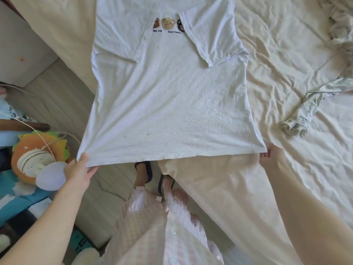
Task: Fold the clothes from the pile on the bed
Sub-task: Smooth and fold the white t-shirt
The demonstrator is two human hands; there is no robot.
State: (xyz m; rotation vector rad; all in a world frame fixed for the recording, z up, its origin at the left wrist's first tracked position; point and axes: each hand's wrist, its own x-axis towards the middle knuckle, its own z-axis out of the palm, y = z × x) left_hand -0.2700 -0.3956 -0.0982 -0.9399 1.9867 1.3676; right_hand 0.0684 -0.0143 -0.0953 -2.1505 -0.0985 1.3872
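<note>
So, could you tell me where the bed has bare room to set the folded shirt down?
Bare sheet lies between the white T-shirt and the crumpled garment, and nearer, beside the right hand. The far right edge is crowded with the clothes pile.

Cream bed (286, 60), sheet all wrinkled; a white T-shirt (168, 104) lies spread across it, crumpled clothes (313, 104) heaped to its right.
</note>
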